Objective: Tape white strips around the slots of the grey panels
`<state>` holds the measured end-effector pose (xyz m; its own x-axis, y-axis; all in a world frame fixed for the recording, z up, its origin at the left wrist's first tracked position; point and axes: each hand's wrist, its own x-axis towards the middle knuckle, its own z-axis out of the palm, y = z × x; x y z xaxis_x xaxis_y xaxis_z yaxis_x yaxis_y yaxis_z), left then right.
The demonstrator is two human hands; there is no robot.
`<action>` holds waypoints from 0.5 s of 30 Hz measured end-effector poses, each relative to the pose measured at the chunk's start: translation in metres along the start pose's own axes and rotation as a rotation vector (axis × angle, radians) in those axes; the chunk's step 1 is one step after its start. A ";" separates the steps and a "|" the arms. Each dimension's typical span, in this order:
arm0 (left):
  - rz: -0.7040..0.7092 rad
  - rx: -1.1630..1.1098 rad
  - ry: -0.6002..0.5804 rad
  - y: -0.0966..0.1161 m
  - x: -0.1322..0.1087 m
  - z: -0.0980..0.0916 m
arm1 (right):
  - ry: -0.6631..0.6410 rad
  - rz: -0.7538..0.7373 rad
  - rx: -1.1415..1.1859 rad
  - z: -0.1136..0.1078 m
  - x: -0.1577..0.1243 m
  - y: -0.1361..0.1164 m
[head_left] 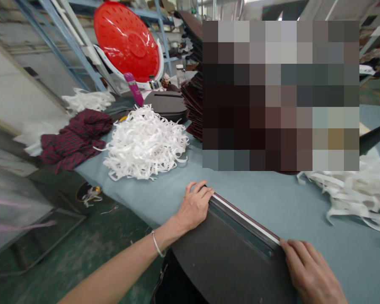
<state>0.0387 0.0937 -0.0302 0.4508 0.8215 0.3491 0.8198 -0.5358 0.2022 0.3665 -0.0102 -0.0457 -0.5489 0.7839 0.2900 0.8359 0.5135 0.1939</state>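
Observation:
A dark brown leather-like panel [228,257] lies on the pale blue table [272,202] in front of me, with a thin white strip [250,221] along its far edge. My left hand [194,207] rests at the strip's left end, fingers bent over the panel's corner and pressing down. My right hand [310,270] lies on the panel's right end, fingertips pressed together on the strip. Neither hand lifts anything off the table.
A heap of white strips [145,143] sits at the left of the table, another white heap [357,190] at the right. A stack of dark panels [193,109], a dark red striped cloth [76,139] and a red round fan-like cover [126,42] stand behind.

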 end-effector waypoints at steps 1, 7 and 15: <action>0.004 -0.013 0.005 -0.001 -0.001 -0.001 | -0.008 -0.003 0.001 0.000 0.001 0.002; -0.163 -0.164 0.125 -0.007 -0.003 -0.003 | 0.046 0.090 0.065 -0.004 0.020 0.011; -0.297 -0.290 0.147 -0.013 0.000 -0.001 | 0.168 0.182 0.328 0.020 0.097 -0.046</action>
<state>0.0277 0.1008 -0.0316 0.1386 0.9229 0.3593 0.7637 -0.3306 0.5545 0.2745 0.0492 -0.0452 -0.3618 0.8187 0.4458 0.8612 0.4767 -0.1765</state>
